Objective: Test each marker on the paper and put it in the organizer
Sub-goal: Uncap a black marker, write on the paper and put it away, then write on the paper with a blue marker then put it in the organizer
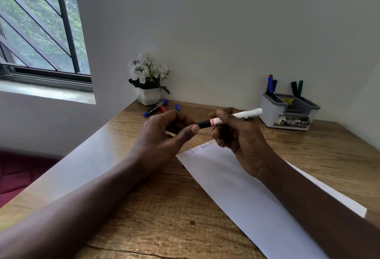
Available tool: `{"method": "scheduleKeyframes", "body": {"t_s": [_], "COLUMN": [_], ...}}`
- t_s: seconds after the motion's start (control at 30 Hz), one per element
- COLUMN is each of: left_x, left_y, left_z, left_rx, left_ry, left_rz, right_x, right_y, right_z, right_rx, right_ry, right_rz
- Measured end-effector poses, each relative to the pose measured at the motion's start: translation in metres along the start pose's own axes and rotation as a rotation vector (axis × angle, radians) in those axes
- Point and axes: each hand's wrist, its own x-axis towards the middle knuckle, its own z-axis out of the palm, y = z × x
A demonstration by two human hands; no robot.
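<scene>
the marker [242,115], white-barrelled with a red band and a black end, is held in the air over the far end of the paper [236,186], lying nearly level with its black end pointing left. the right hand [240,135] has its grip curled round the middle of the barrel, and the white tail sticks out to the right. the left hand [164,133] meets it from the left: its grip is pinched on the black end, the thumb tip against it from the near side and the fingers curled over the far side. whether that black end is a cap or the bare tip, i cannot tell.

the paper lies slantwise on the wooden tabletop [164,207] under the right forearm, with small scribbles [200,148] along its far edge. the organizer [273,115], white with grey compartments, stands far right against the wall; red and blue markers [270,84] stand in its left compartment, a black and a green marker [297,88] in a far one. far left, loose markers [153,110] and a blue cap [177,107] lie just beside a white pot of white flowers [148,95]. a barred window [41,32] is at far left.
</scene>
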Motion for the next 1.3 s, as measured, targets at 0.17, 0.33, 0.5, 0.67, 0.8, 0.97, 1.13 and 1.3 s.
{"method": "scheduleKeyframes", "body": {"t_s": [0.17,0.33,0.5,0.67,0.8,0.97,1.13,1.3], "left_x": [-0.001,0.004,0.008,0.007,0.006,0.008,0.009,0.010], "left_y": [-0.003,-0.008,-0.009,-0.008,-0.007,-0.007,-0.012,-0.014], "left_z": [-0.007,-0.010,-0.012,-0.010,-0.010,-0.010,-0.010,-0.009], "left_rx": [0.498,0.757,0.718,0.772,0.774,0.788,0.798,0.803], "left_ry": [0.016,-0.141,-0.216,-0.298,-0.303,-0.310,-0.316,-0.289], "left_rz": [-0.090,-0.343,-0.398,-0.415,-0.406,-0.402,-0.388,-0.373], "right_x": [0.007,0.011,0.013,0.021,0.030,0.054,0.082,0.103], "right_y": [0.004,0.005,0.006,0.014,0.005,-0.023,-0.053,-0.072], "right_z": [-0.015,-0.021,-0.026,-0.044,-0.060,-0.098,-0.157,-0.202], "right_rx": [-0.028,-0.145,-0.128,-0.314,-0.294,-0.419,-0.671,-0.941], "right_ry": [0.045,0.066,0.136,0.391,0.508,0.739,0.935,1.020], "right_rz": [-0.009,-0.115,-0.082,-0.083,-0.197,-0.346,-0.366,-0.372]}}
